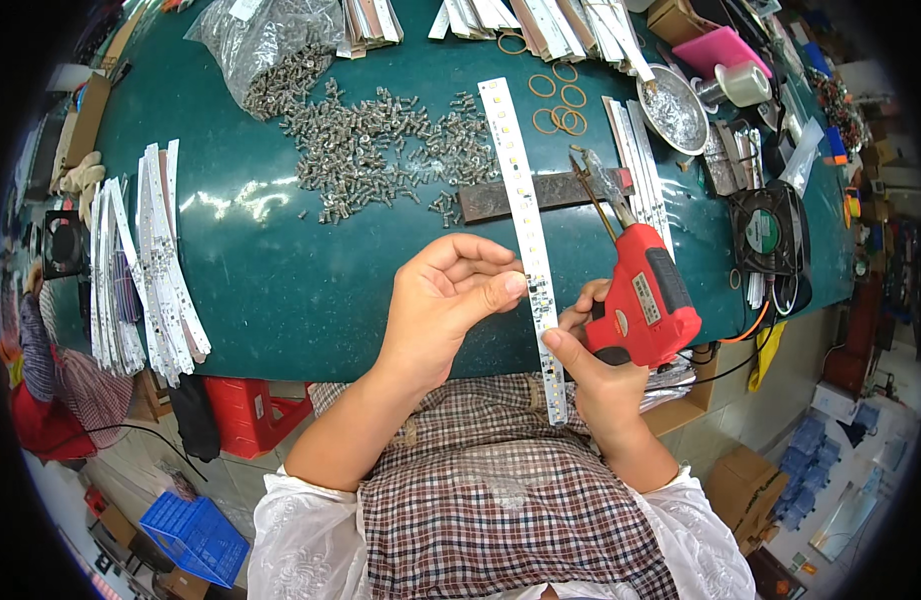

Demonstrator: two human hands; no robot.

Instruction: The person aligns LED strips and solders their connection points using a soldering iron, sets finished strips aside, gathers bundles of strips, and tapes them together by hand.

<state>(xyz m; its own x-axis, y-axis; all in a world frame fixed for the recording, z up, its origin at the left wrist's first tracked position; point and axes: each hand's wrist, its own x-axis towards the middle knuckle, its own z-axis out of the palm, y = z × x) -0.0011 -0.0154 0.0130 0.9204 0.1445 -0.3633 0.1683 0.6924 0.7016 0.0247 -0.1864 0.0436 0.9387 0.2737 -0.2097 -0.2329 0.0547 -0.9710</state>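
A long white LED strip board (522,195) with small chips along it stands slanted in front of me, between both hands. My left hand (451,295) pinches its left edge with thumb and fingertips. Lower down, my right hand (603,375) grips the board, its thumb on the face and fingers curled behind. Right beside that hand is a red soldering gun (646,295), its tip pointing away from me; I cannot tell whether the hidden fingers touch it. Behind the board a dark flat bar (486,203) lies on the green table (251,270).
Loose small metal parts (361,150) spill from a clear plastic bag (251,45). Strip boards (161,265) are stacked at left, others at the back. Rubber bands (573,96), a metal bowl (649,110), a solder spool (743,85) and a black fan (766,230) are at right.
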